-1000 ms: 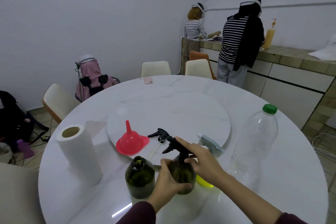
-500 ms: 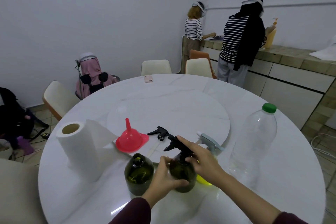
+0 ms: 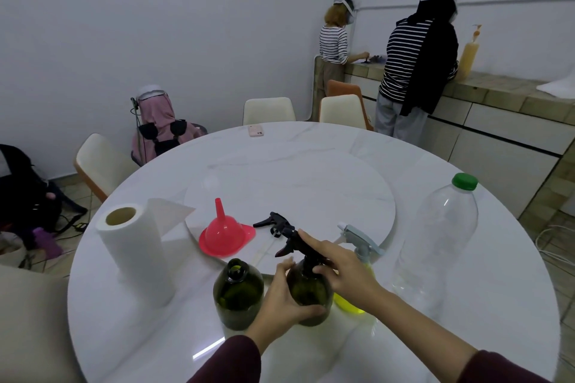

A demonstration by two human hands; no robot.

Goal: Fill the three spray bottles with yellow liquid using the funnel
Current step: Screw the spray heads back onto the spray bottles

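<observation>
Three spray bottles stand close together near my edge of the round white worktop (image 3: pixel 466 305). My left hand (image 3: pixel 281 300) is wrapped round the fat belly of the middle green bottle (image 3: pixel 308 286), I think to keep it from turning. My right hand (image 3: pixel 340 267) sits on top of that bottle, with some fingers curled at the black spray head (image 3: pixel 291 241) near its neck and the first finger pointing out straight. To me that looks like twisting the head, but I cannot tell which way.

Just left of the middle green bottle is the open green bottle (image 3: pixel 238 292), with no top on, so it is ready for pouring. A loose black spray top (image 3: pixel 273 222) lies behind the middle green bottle, and I guess it belongs to the open one. The pink funnel (image 3: pixel 225 235) rests mouth down beside that loose top, not in use yet.

Right of the middle green bottle, my arm hides most of the yellow bottle (image 3: pixel 350 305). Only its pale blue sprayer (image 3: pixel 362 241) and a bit of yellow show. Further right stands a big clear bottle (image 3: pixel 441 239) with a green cap, and I cannot see much liquid inside it. Far left is a paper towel roll (image 3: pixel 133 253)
</observation>
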